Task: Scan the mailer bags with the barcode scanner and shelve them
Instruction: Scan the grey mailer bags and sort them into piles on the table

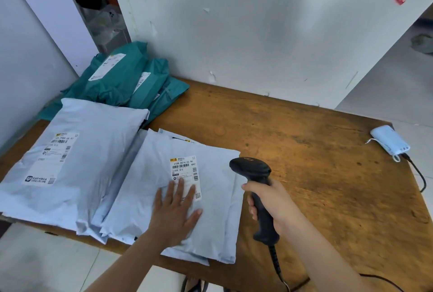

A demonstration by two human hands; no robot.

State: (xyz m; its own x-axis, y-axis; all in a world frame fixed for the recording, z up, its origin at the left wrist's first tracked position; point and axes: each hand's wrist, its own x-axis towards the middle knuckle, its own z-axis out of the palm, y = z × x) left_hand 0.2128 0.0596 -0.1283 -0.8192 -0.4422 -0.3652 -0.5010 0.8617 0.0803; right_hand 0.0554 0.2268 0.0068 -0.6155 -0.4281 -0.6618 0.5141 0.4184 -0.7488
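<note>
A pale blue mailer bag (210, 216) lies on top of a small stack at the front of the wooden table (316, 141). Its white shipping label (185, 169) faces up. My left hand (174, 212) rests flat on the bag with fingers spread, covering the label's lower part. My right hand (274, 205) grips the handle of a black barcode scanner (255, 181), whose head sits just right of the bag and points left toward the label. A larger pale blue mailer (77, 158) lies to the left. Several teal mailers (124, 80) are piled at the back left corner.
A white power bank (390, 139) with a black cable lies at the table's right edge. The scanner's coiled cable (276, 266) hangs off the front edge. A white wall panel stands behind the table. Tiled floor shows at the front left and right.
</note>
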